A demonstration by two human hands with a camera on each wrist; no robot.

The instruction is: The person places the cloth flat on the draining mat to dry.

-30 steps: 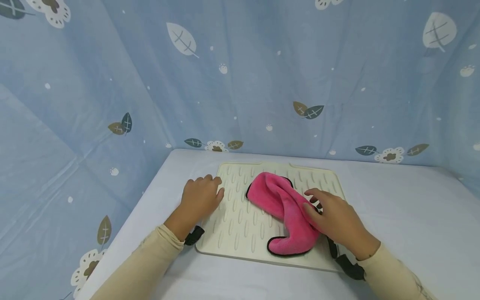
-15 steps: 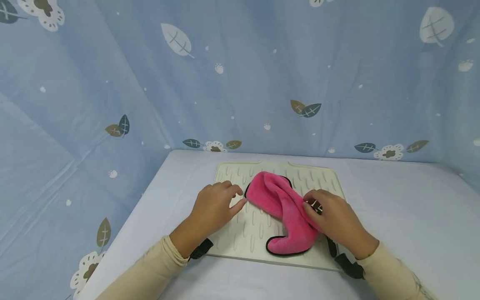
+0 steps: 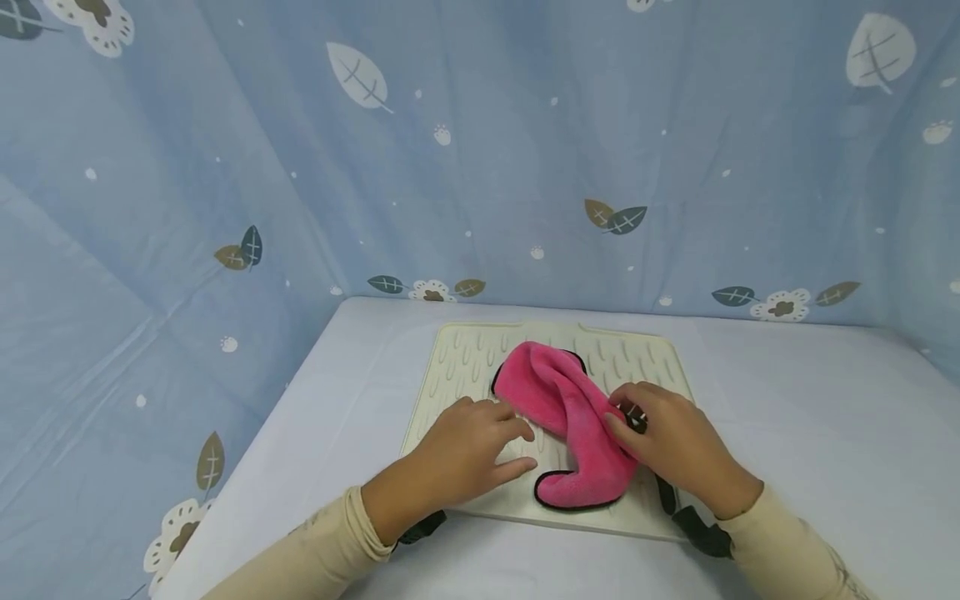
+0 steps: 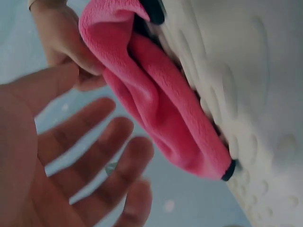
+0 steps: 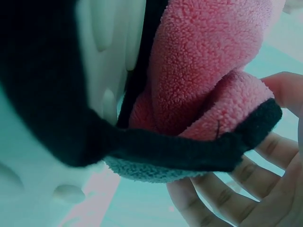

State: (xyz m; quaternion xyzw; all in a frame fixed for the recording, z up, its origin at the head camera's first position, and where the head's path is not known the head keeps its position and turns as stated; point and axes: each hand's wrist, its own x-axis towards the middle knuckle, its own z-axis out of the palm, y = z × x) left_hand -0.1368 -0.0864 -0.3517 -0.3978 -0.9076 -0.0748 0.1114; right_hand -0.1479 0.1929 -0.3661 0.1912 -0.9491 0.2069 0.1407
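Note:
A crumpled pink plush cloth [image 3: 581, 417] with black edging lies on a cream ribbed mat [image 3: 453, 362]. At the cloth's right side, my right hand [image 3: 678, 442] holds the edge between thumb and fingers. The right wrist view shows the black-edged corner of the cloth [image 5: 203, 75] lying between that thumb and the fingers, with a bluish-grey underside partly showing. My left hand [image 3: 465, 450] hovers over the mat's left front part, thumb and fingers spread apart. In the left wrist view its fingers [image 4: 128, 156] stand near the cloth without holding it.
The mat lies on a table covered with a white cloth [image 3: 810, 408]. A blue curtain [image 3: 510, 150] with leaf and flower prints hangs behind and on the left. Black straps [image 3: 701, 533] are at the wrists.
My left hand has moved right and toward me, from the mat's left edge to near the cloth, with its fingers spreading. My right hand and the cloth have hardly moved.

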